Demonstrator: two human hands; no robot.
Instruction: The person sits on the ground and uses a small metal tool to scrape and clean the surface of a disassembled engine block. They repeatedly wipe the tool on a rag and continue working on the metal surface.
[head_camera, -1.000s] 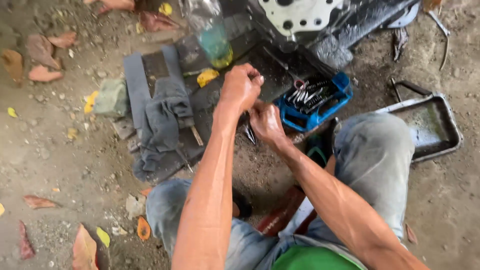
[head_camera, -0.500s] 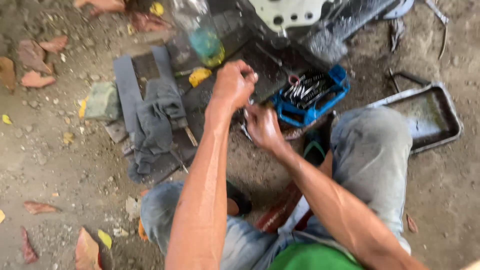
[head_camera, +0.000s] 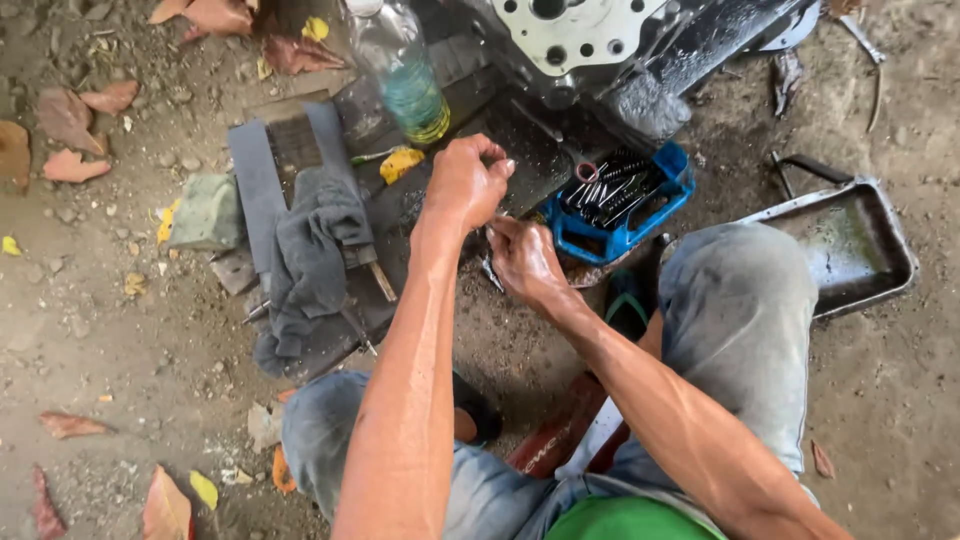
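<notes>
Seen from above, a person squats on dirt before a metal engine part (head_camera: 570, 35). A shallow metal tray (head_camera: 885, 235) lies at the right; a grey rag (head_camera: 310, 250) at the left. A blue socket case (head_camera: 625, 205) sits just beside the hands. The left hand (head_camera: 465, 185) is closed in a fist; the right hand (head_camera: 520, 260) curls around a small metal tool (head_camera: 490, 272), possibly a wrench, hard to make out.

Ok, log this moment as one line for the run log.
left hand: fisted, contents hidden | right hand: on small metal part | nearby: blue socket tray, grey rag, plastic bottle, metal pan
</notes>
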